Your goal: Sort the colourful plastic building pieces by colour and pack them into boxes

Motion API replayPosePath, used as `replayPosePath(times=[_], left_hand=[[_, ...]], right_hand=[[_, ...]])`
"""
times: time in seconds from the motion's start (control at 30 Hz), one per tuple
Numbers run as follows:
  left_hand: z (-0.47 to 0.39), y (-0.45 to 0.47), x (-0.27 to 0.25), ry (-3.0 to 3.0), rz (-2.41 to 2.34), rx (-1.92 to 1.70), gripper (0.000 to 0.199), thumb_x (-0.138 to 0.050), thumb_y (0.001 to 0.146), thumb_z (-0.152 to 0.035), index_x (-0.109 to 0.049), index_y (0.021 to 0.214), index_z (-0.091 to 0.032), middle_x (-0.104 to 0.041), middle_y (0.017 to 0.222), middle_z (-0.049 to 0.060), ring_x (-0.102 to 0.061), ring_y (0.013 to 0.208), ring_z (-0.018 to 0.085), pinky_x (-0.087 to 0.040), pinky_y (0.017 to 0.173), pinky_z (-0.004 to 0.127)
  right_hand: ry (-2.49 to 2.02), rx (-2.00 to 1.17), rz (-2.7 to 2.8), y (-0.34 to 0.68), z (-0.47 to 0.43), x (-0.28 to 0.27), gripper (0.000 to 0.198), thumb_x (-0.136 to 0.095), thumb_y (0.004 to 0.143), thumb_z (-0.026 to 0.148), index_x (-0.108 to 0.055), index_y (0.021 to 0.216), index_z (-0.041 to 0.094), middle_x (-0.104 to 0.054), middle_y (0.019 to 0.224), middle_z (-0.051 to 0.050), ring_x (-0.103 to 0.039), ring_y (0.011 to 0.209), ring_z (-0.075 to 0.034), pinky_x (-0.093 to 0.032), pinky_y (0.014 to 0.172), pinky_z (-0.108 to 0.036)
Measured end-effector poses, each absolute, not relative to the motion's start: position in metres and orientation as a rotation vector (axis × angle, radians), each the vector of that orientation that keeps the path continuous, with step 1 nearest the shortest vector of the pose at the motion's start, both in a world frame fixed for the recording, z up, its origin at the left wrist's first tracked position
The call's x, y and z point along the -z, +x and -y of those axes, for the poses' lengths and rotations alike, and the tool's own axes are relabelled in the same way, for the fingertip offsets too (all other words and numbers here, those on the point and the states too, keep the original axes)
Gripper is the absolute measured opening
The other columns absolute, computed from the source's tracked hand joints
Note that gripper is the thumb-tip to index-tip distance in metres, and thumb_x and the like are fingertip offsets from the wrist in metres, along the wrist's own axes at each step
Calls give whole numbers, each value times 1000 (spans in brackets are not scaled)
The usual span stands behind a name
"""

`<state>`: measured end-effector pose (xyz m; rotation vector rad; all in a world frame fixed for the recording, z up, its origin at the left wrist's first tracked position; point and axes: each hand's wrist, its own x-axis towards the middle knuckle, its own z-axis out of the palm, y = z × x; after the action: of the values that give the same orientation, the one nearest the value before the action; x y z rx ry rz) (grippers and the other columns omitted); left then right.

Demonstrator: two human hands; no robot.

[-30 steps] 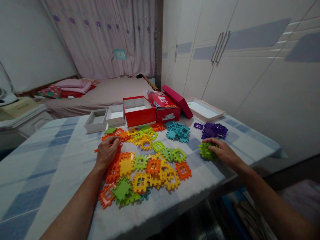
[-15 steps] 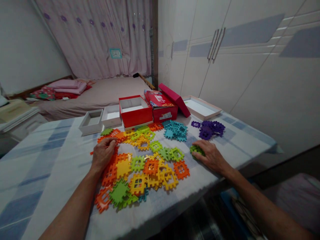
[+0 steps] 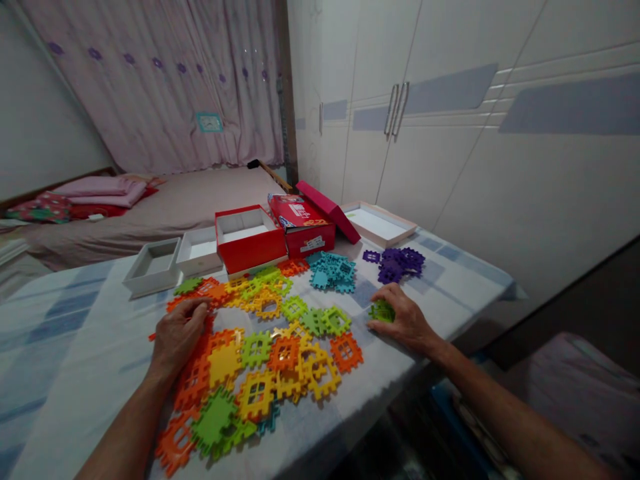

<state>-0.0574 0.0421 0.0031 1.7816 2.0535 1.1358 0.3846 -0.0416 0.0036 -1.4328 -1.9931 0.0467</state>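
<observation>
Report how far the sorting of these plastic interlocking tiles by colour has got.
Done: the teal plastic tiles and purple plastic tiles lie in separate single-colour piles near the boxes. In hand: the right hand covers a small green tile cluster; the left hand rests on orange tiles. Left: the big mixed heap of orange, yellow and green tiles remains unsorted.

left hand (image 3: pixel 177 333): palm down, fingers curled | right hand (image 3: pixel 405 320): palm down, fingers spread, forearm extended
</observation>
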Motion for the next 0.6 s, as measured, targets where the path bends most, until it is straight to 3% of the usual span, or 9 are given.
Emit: replayPosePath(times=[0.2, 0.43, 0.6], left_hand=[[-44, -61, -1, 1759, -2042, -1126, 34, -50, 71, -46, -69, 89, -25, -74, 91, 2, -67, 88, 25, -50, 86, 38], [-43, -60, -2, 1735, -2031, -1155, 31, -51, 69, -44, -69, 86, -25, -74, 86, -1, -66, 86, 25, -50, 86, 39], [-44, -61, -1, 1740, -2051, -1102, 36, -50, 69, -46, -70, 89, -23, -74, 90, 2, -66, 91, 27, -50, 85, 39]], right_hand=[[-1619, 124, 1818, 403, 43, -3, 27, -65, 79, 35, -57, 102, 22, -54, 102, -6, -57, 95, -22, -48, 84, -36], [-1975, 271, 1436, 461, 32, 12, 32, -54, 81, 49, -61, 94, 21, -58, 96, -8, -56, 95, -26, -46, 84, -41], [-2012, 304, 1487, 462, 35, 14, 44, -51, 82, 55, -61, 109, 21, -59, 114, -11, -55, 106, -29, -45, 86, -44]])
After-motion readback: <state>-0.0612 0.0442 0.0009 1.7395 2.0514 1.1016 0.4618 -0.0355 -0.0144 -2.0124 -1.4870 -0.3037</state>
